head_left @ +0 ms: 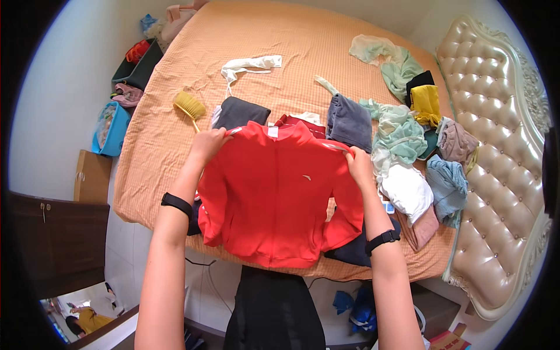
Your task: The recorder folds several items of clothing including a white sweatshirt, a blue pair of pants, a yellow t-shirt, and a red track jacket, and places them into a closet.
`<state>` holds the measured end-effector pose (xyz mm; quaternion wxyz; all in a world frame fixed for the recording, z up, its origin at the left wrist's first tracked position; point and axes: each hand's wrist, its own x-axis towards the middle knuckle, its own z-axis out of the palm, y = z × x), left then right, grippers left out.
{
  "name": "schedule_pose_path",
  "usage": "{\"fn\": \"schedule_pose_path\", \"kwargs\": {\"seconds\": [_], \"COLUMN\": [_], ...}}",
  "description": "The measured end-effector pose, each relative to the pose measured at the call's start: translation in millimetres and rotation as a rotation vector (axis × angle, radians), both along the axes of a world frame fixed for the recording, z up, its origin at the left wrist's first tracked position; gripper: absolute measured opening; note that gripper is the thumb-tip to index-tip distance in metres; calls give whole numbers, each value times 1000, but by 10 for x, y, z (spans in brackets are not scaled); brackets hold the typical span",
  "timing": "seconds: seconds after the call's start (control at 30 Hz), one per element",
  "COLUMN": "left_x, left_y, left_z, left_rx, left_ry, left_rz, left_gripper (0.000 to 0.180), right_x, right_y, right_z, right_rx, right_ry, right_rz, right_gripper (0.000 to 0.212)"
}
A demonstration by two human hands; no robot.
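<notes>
A red zip-up jacket (274,198) hangs spread out between my hands, its front toward me and a white label at the collar. My left hand (209,144) is closed on one shoulder, and my right hand (359,163) grips the other. Behind the jacket, a folded dark grey garment (242,112) and a folded blue-grey garment (349,121) lie on the bed. Between these two, a dark red folded garment (303,121) shows in part. Dark cloth (353,252) peeks out below the right sleeve.
An orange bedsheet (262,29) covers the bed. A yellow-bristled brush (189,105) lies at left, a white cloth (248,67) farther back. Pale green fabric (399,131), a white garment (408,189) and other clothes pile up near the tufted headboard (496,157). Left of the bed stands a blue basket (116,137).
</notes>
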<state>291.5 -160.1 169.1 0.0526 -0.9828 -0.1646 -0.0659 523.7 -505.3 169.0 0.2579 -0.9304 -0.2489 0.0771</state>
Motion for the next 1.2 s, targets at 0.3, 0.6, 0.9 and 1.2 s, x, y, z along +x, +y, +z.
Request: {"fn": "schedule_pose_path", "kwargs": {"seconds": [0.3,0.6,0.9,1.2], "left_x": [682,-339,-1370,-1433], "left_y": [206,-189,-538,-556], "left_z": [-389,-1319,-1153,-922], "left_rx": [48,-460,-352,-718], "left_ry": [-129,-171,-33,-495], "left_rz": [8,275,270,549], "left_gripper": [30,51,28,18], "right_x": [495,271,-282,-304], "right_y": [290,-845,-721,-709], "right_z": [-488,-1056,-1077,-1300], "right_rx": [29,13,-738,312], "right_ry": [22,276,15,588], "right_rz": [-142,62,115,-323], "right_gripper": [26,44,57,31]}}
